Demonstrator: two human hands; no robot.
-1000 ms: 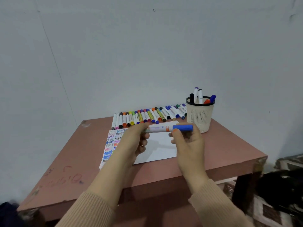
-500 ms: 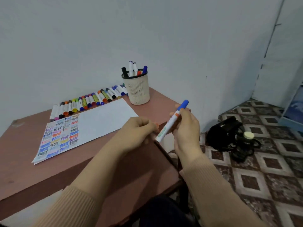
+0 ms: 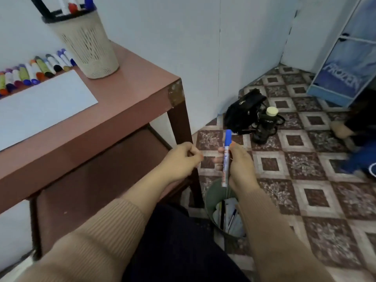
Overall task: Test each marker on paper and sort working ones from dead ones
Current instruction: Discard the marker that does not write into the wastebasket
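Round grey-green bin (image 3: 212, 196) open-topped, perhaps half full; red-brown table leg (image 3: 181, 127) just left; patterned tile floor (image 3: 305, 165) free rightward.

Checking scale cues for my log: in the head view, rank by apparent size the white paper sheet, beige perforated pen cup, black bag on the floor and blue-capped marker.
1. White paper sheet, though cropped.
2. Beige perforated pen cup.
3. Black bag, farther away, so true size unsure.
4. Blue-capped marker.

Left grip (image 3: 183, 157) curled empty; right grip (image 3: 240, 162) clasps the marker (image 3: 226, 157) upright.
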